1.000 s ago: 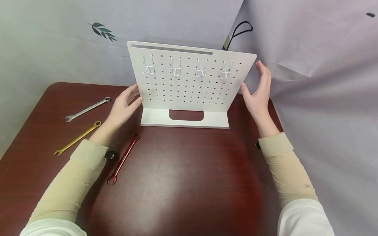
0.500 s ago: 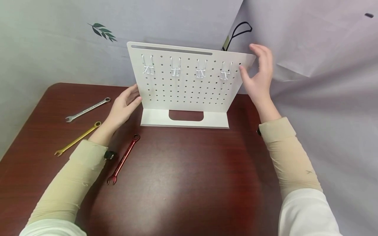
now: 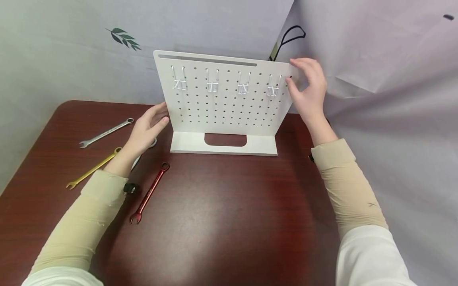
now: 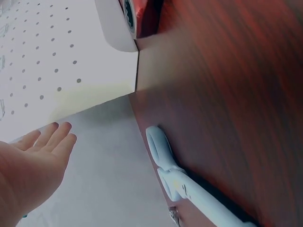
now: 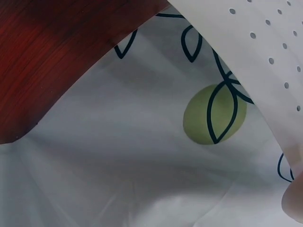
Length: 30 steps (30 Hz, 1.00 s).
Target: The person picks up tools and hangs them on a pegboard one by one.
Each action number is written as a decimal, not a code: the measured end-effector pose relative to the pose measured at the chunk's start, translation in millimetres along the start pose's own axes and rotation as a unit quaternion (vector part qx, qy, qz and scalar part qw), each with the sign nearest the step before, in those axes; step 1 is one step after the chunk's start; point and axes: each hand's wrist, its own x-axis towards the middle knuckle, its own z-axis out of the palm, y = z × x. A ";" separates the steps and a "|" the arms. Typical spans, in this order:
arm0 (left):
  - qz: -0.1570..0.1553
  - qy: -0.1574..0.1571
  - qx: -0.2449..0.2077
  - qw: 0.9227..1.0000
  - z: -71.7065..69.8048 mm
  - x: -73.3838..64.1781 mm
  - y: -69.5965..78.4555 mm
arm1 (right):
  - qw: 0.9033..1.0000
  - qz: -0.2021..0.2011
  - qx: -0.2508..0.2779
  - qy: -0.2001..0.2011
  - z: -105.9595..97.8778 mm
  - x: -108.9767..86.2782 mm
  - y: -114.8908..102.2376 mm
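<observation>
A white pegboard (image 3: 229,101) with several wire hooks (image 3: 212,86) stands upright on its base. My left hand (image 3: 144,128) is at its left edge, thumb apart from the board. In the left wrist view its fingers (image 4: 57,138) lie extended beside that edge. The right hand (image 3: 310,89) grips the board's top right corner, thumb in front and fingers over the top edge. In the right wrist view only a fingertip (image 5: 294,201) shows by the board. A pale blue tool with looped ends (image 4: 163,151) lies below my left hand, mostly hidden in the head view.
A red combination wrench (image 3: 150,192) lies on the dark red table (image 3: 214,214) in front of the left arm. Further left are a yellow wrench (image 3: 94,167) and a silver wrench (image 3: 106,133). A patterned cloth backdrop (image 3: 214,24) hangs close behind the board.
My right hand has moved up along the right edge, then left onto the top corner. The left hand has shifted slightly left, uncovering part of the pale tool.
</observation>
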 end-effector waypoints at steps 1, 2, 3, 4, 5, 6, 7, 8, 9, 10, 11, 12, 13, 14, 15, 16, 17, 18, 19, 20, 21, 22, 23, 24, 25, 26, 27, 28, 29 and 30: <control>0.000 0.000 0.005 1.000 -1.3 -0.6 -0.6 | 1.000 -0.001 0.002 0.001 -0.1 0.1 0.1; 0.000 0.000 0.007 1.000 -2.6 -1.3 -1.5 | 1.000 -0.001 0.004 0.001 0.0 0.3 0.9; -0.001 0.000 0.010 1.000 -4.1 -2.0 -2.5 | 1.000 -0.001 0.007 0.002 0.2 0.5 2.4; -0.003 0.001 0.016 1.000 -5.5 -2.9 -3.2 | 1.000 0.000 0.009 0.003 0.7 0.7 4.4; -0.005 0.002 0.019 1.000 -7.0 -4.0 -3.9 | 1.000 0.002 0.010 0.004 1.2 0.7 6.6; -0.006 0.003 0.021 1.000 -8.6 -5.1 -4.7 | 1.000 0.003 0.010 0.005 1.8 0.7 8.7; -0.006 0.004 0.021 1.000 -9.9 -6.0 -5.7 | 1.000 0.006 0.010 0.006 2.4 0.7 10.7; -0.006 0.006 0.024 1.000 -11.3 -7.0 -6.7 | 1.000 0.008 0.010 0.007 3.0 0.5 12.2; -0.006 0.007 0.026 1.000 -12.7 -8.3 -7.4 | 1.000 0.011 0.009 0.009 3.5 0.3 13.1; -0.007 0.007 0.028 1.000 -14.4 -9.8 -8.2 | 1.000 0.013 0.006 0.010 3.8 -0.1 12.1; -0.009 0.007 0.027 1.000 -16.3 -11.4 -9.3 | 1.000 0.016 0.004 0.012 4.3 -0.6 11.7; -0.012 0.008 0.029 0.999 -18.0 -13.0 -10.1 | 1.000 0.018 0.001 0.014 4.7 -0.9 11.6; -0.016 0.009 0.031 0.999 -19.8 -14.9 -10.7 | 1.000 0.019 0.000 0.016 5.0 -1.2 11.4; -0.018 0.009 0.033 0.999 -21.8 -16.9 -11.4 | 1.000 0.020 -0.003 0.017 5.3 -1.6 11.3; -0.023 0.009 0.031 0.999 -24.1 -18.9 -12.1 | 1.000 0.020 -0.005 0.020 5.7 -1.9 11.3; -0.026 0.008 0.033 0.999 -26.6 -20.7 -13.3 | 1.000 0.020 -0.006 0.022 6.4 -2.3 12.0; -0.028 0.009 0.037 0.999 -29.0 -22.4 -14.2 | 1.000 0.017 -0.007 0.023 7.2 -2.6 14.6; -0.030 0.009 0.042 0.999 -31.6 -24.0 -15.2 | 1.000 0.014 -0.008 0.024 7.8 -2.9 16.2; -0.031 0.009 0.049 0.998 -34.4 -25.2 -16.7 | 1.000 0.010 -0.008 0.025 8.6 -3.0 17.2; -0.031 0.008 0.059 0.998 -37.3 -26.4 -18.4 | 1.000 0.007 -0.008 0.025 9.3 -3.3 17.9; -0.034 0.008 0.069 0.997 -40.3 -27.5 -19.9 | 1.000 0.004 -0.008 0.027 9.9 -3.4 18.3; -0.035 0.009 0.081 0.996 -43.2 -28.3 -21.7 | 1.000 0.002 -0.009 0.027 10.3 -3.5 18.5; -0.036 0.010 0.091 0.995 -46.0 -29.1 -23.5 | 1.000 -0.002 -0.011 0.027 10.6 -3.8 18.3; -0.037 0.011 0.100 0.994 -48.8 -29.9 -25.5 | 1.000 -0.002 -0.013 0.027 10.6 -3.9 17.6; -0.036 0.013 0.110 0.993 -51.5 -30.5 -27.7 | 0.999 -0.003 -0.015 0.029 10.6 -4.0 16.6; -0.036 0.016 0.119 0.992 -54.3 -31.4 -29.7 | 0.999 -0.002 -0.017 0.029 10.3 -4.1 15.2; -0.035 0.020 0.128 0.991 -57.0 -32.1 -32.0 | 0.999 -0.002 -0.018 0.029 9.9 -4.2 13.7; -0.034 0.023 0.136 0.990 -59.8 -33.1 -34.4 | 0.999 -0.002 -0.019 0.030 9.6 -4.3 12.1; -0.034 0.027 0.143 0.989 -62.8 -34.0 -37.0 | 0.999 -0.002 -0.020 0.030 9.2 -4.4 10.3; -0.034 0.030 0.150 0.988 -65.8 -34.7 -39.8 | 0.999 -0.001 -0.020 0.030 8.9 -4.4 8.6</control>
